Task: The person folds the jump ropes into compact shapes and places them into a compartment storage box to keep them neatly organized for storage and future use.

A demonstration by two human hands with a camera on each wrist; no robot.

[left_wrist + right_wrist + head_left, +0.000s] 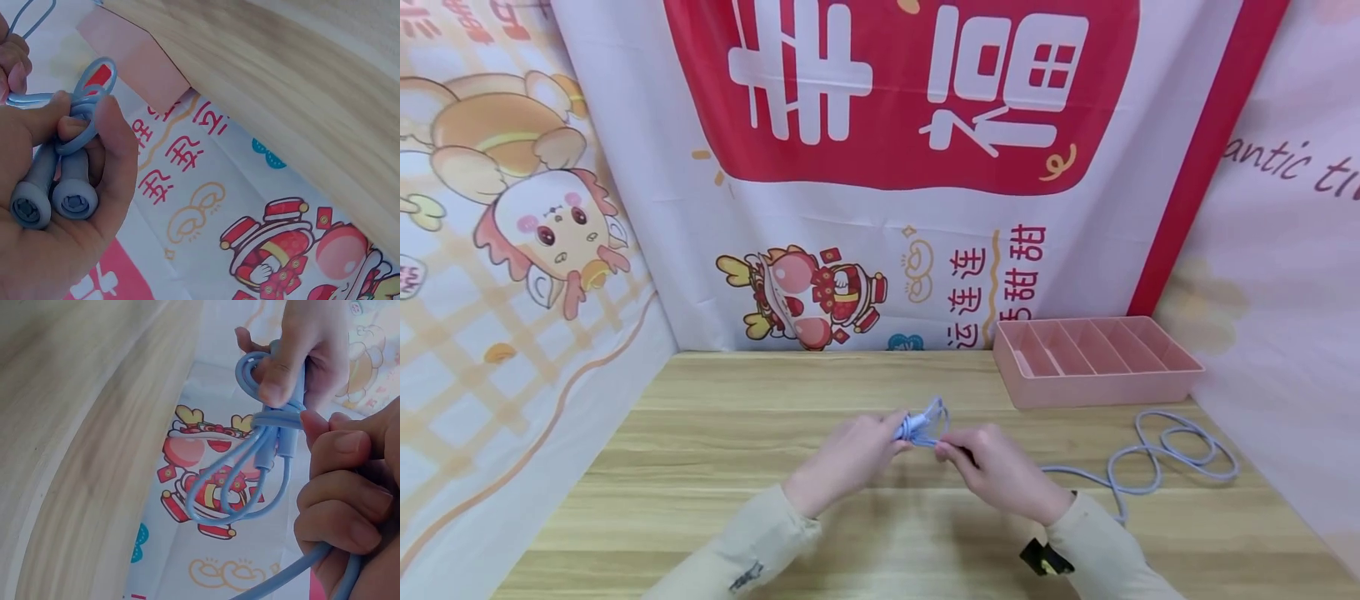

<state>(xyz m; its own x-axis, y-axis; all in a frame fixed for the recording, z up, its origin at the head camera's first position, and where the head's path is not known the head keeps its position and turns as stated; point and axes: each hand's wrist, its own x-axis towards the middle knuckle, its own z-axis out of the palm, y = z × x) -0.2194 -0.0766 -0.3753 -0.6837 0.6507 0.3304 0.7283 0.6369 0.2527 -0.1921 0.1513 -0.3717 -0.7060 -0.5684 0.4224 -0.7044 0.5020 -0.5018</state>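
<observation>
A light blue jump rope (917,427) is bunched between the two hands over the table. My left hand (852,457) grips its two handles side by side, together with loops of cord; the handle ends (75,199) show in the left wrist view. Cord is wound around the handles, and loose loops (209,519) hang past them in the right wrist view. With thumb and forefinger my right hand (1000,473) pinches the cord close to the wrapped part. Its other fingers curl over more of the cord, which trails out below the hand.
The long tail of the cord (1150,490) lies in loose curls on the right of the wooden table (722,450). Behind it, at the back right, stands a pink box (1105,390) with several compartments. Printed cloth walls (662,250) enclose the table at the back and sides.
</observation>
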